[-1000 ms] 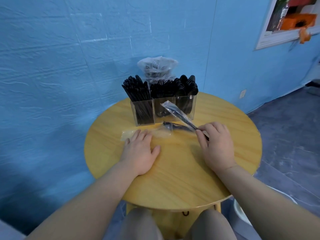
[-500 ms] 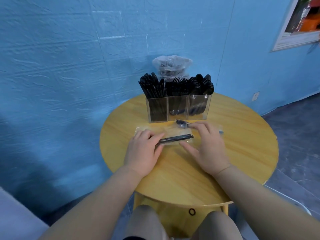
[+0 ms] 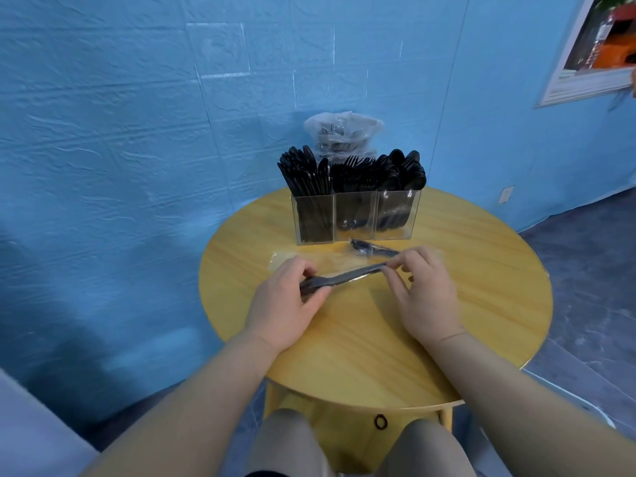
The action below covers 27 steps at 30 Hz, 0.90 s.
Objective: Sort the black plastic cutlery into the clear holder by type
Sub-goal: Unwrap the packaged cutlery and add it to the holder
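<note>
Two hands hold one wrapped piece of black cutlery (image 3: 344, 277) just above the round wooden table (image 3: 481, 304), in front of the clear holder (image 3: 354, 218). The left hand (image 3: 285, 304) pinches its near-left end between thumb and curled fingers; the right hand (image 3: 426, 290) pinches the far-right end, fingers bent around the film. The piece slopes slightly upward toward the right.

Step in hand, as judged: unwrapping a single utensil before it is filed. The next move calls for pulling the sleeve off, reading the type, and dropping the piece into the matching compartment. The holder has three compartments side by side, each already crowded with black cutlery: the left looks like knives, the middle shows fork tines, the right shows spoon bowls.

A second wrapped utensil (image 3: 373, 248) lies on the table between the holder and the right hand, beside an empty clear sleeve (image 3: 309, 261). Behind the holder stands a plastic bag (image 3: 342, 132) of further pieces.

Motion blur and the film hide the head of the held piece; its type cannot be told.
</note>
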{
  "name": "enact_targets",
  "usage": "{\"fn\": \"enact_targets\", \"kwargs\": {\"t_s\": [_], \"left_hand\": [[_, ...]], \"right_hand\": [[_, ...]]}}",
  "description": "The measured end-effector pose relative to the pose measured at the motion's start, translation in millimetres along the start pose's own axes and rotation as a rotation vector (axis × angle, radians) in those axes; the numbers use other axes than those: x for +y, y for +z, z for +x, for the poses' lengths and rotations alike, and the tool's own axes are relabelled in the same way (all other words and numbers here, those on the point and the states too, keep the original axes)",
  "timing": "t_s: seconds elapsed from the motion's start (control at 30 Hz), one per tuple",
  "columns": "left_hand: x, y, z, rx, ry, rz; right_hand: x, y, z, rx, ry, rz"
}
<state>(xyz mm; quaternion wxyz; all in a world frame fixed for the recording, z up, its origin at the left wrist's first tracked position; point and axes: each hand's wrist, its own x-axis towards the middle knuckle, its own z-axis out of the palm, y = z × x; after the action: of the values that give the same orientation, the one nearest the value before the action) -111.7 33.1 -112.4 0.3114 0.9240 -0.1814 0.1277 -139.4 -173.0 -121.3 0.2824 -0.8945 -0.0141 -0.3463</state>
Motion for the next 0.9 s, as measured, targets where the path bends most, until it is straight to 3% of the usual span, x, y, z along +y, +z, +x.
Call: {"fn": "enact_targets", "kwargs": {"t_s": [0.23, 0.53, 0.73, 0.87, 0.9], "left_hand": [[-4, 0, 3, -0.025, -0.151, -0.302], [-7, -1, 5, 0.024, -0.195, -0.313], [-4, -3, 4, 0.022, -0.212, -0.318], [-3, -3, 5, 0.028, -0.218, -0.316], [-3, -2, 5, 0.025, -0.218, -0.313]], "right_hand": [[1, -3, 3, 0.064, 0.134, 0.167], [-2, -5, 8, 0.072, 0.417, 0.411], [-8, -3, 8, -0.097, 0.358, 0.212], [7, -6, 13, 0.147, 0.59, 0.238], [7, -7, 12, 0.197, 0.561, 0.203]]}}
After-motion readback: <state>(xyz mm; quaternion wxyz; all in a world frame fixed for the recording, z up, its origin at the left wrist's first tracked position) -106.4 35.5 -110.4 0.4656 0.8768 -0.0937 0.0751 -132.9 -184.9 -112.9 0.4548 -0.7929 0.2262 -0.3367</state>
